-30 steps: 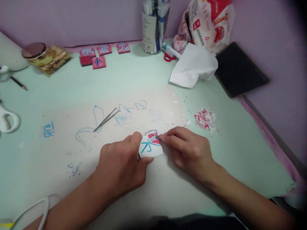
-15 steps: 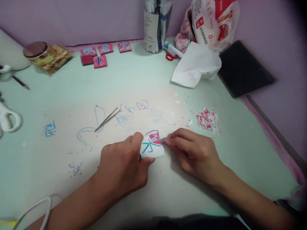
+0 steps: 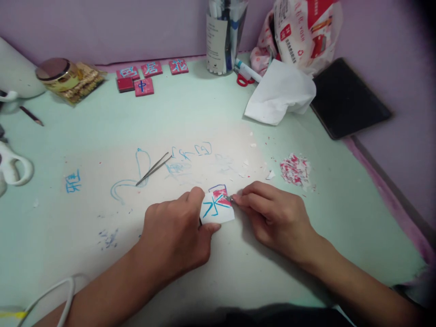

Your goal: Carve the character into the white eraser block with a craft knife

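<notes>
A small white square carving block with a blue character drawn on it lies pinned to the table. Its upper right corner is pinkish red and scraped. My left hand is closed on the block's left side, thumb along the lower edge and index finger at the upper left. Pinched in my right hand is a small carving tool, mostly hidden by the fingers. Its metal tip touches the red corner. Tweezers lie on the table beyond my left hand.
Red and white shavings are heaped on the right. Several red carved squares, a lidded jar and a pen holder stand along the back. Crumpled tissue and a black tablet lie back right; white-handled scissors lie left.
The view has shifted slightly, so everything sits a little to the right. Both hands keep their hold, and the tool tip stays on the block's red corner.
</notes>
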The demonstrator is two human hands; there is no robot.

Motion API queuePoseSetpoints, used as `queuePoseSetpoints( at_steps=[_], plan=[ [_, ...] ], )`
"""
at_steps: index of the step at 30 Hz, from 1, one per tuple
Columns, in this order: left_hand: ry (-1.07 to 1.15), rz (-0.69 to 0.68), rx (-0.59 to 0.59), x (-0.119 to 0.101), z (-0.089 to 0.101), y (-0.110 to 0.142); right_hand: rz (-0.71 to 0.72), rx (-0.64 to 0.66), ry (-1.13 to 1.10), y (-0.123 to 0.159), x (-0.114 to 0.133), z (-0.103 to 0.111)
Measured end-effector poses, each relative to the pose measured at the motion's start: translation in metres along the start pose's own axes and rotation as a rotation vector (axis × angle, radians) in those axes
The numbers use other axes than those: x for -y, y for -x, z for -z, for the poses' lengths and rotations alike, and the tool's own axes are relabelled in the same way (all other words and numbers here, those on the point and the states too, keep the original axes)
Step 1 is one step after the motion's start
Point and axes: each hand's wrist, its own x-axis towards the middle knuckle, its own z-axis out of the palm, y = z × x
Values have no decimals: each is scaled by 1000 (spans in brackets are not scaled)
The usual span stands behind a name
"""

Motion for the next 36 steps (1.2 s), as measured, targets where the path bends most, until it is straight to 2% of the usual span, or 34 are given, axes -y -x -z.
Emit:
queuePoseSetpoints(
  at_steps=[6,9,12,17,20,28,36],
  plan=[
    [19,-20,-10,1,0,-2,-81,58,-179,1,-7,11],
    [33,-46,-23,2,-1,-3,-185,12,-266,-3,-10,19],
    [46,-69,-45,3,-2,-3,-240,-37,-257,-12,-9,22],
    [76,-107,-100,5,-5,-2,-51,83,-234,-23,-8,9],
    [103,-130,-115,6,-7,-2,20,89,-217,-25,-10,1],
    [112,-148,-123,8,-7,-3,41,110,-146,-28,-8,-3],
    [111,-151,-121,7,-7,-2,-86,248,-71,-35,-3,0]
  ],
)
